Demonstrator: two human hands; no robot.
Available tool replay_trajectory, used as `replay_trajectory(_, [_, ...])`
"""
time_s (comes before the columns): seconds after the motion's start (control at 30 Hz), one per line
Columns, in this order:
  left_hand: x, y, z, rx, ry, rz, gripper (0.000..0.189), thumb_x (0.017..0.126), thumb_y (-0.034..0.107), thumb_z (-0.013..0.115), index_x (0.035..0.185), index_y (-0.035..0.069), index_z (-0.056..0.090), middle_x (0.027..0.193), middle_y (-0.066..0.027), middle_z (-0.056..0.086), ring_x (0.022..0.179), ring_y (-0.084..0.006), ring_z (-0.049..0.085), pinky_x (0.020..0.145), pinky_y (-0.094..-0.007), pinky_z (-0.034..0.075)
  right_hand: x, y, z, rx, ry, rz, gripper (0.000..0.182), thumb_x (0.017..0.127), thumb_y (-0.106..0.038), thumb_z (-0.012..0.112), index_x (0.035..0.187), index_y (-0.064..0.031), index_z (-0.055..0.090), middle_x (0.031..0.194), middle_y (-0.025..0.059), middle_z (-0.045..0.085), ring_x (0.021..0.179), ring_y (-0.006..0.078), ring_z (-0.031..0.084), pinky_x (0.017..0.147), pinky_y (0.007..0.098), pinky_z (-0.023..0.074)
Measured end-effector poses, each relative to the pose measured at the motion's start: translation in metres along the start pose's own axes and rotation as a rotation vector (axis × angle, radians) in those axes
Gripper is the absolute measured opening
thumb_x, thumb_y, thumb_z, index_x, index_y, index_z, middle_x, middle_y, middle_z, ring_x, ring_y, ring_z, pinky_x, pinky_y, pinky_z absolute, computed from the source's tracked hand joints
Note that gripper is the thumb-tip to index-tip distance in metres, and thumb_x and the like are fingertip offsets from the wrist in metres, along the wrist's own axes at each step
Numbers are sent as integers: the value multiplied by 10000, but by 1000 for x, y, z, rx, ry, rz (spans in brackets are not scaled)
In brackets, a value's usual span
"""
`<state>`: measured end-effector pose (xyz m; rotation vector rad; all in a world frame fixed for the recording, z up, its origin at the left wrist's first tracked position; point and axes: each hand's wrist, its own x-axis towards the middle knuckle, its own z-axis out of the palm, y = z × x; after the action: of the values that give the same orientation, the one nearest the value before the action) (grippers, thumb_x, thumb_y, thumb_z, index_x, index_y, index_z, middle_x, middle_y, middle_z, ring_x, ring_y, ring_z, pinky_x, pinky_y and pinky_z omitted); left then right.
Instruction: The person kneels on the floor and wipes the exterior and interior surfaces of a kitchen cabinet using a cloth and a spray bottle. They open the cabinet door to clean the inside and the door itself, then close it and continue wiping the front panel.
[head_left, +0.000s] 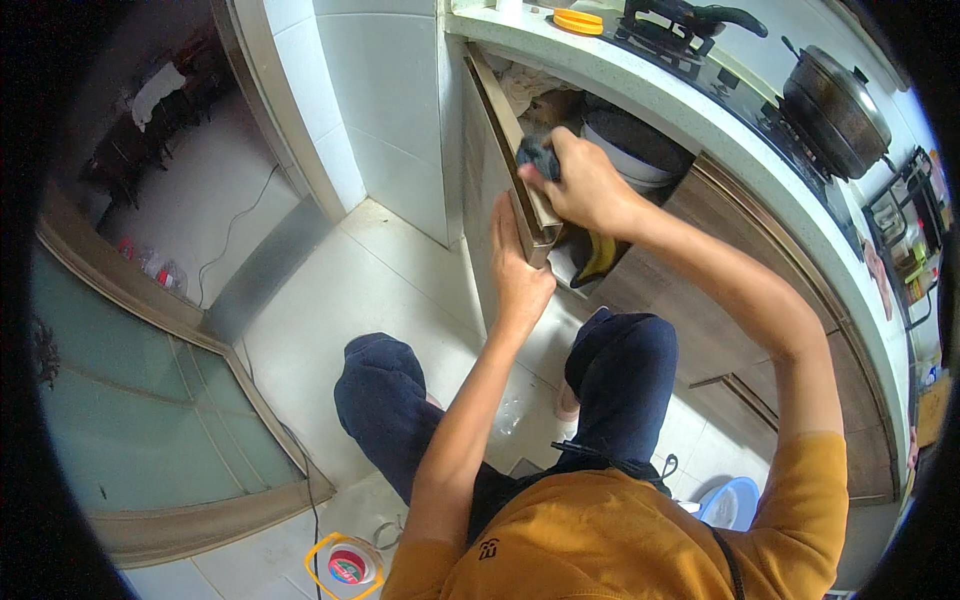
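Observation:
An open cabinet door (484, 172) stands out from the counter, its top edge and metal-coloured trim facing up. My right hand (589, 180) grips a dark grey cloth or scrubbing pad (538, 157) against the door's upper edge. Lower down, my left hand (520, 259) holds the corner of the door, the fingers flat on its outer face and the thumb at the near edge. Behind the door, inside the cabinet, are a white bucket (637, 165) with a dark top, some crumpled cloth (529, 86) and a yellow and black item (598, 259).
Above the cabinet runs a speckled countertop (645, 90) with a gas stove, a lidded pot (834, 112) and an orange lid (577, 21). A blue basin (727, 504) is on the floor at lower right, a container with a red lid (347, 565) at lower left. A black cable (309, 480) crosses the floor.

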<state>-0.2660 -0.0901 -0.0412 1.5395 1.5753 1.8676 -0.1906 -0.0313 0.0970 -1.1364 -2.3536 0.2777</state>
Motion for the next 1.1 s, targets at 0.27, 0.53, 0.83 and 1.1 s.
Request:
replay_trajectory(0.27, [-1, -2, -6, -69, -16, -23, 749, 682, -72, 561, 1365, 16, 267, 1372, -221, 319, 1246, -381, 349, 1038, -389, 296, -30, -3, -19, 116, -324, -23, 535, 799, -466, 629, 886, 58, 559, 808, 239, 598, 770, 301, 602, 693, 387, 464])
replay_trajectory(0.53, [0, -5, -6, -23, -17, -14, 731, 692, -74, 556, 1361, 11, 274, 1368, -216, 325, 1262, -371, 332, 1039, -383, 294, -16, -2, -16, 69, -418, 25, 553, 827, -486, 583, 972, 46, 542, 817, 191, 599, 766, 223, 578, 710, 361, 463])
replay_trajectory(0.83, [1, 1, 0, 6, -26, -25, 776, 657, -93, 554, 1366, 11, 257, 1364, -211, 325, 1243, -368, 350, 1039, -375, 293, 38, 8, -6, -30, -316, 165, 560, 791, -484, 632, 964, 44, 564, 826, 193, 612, 823, 230, 607, 751, 333, 477])
replay_trajectory(1.1, [-1, 2, 5, -15, -14, 31, 802, 634, -116, 540, 1369, 10, 246, 1345, -227, 330, 1239, -385, 343, 1029, -387, 308, 57, 23, 2, 352, 134, -310, 528, 857, -430, 546, 1212, -67, 404, 1013, 135, 519, 976, 215, 528, 847, 389, 444])
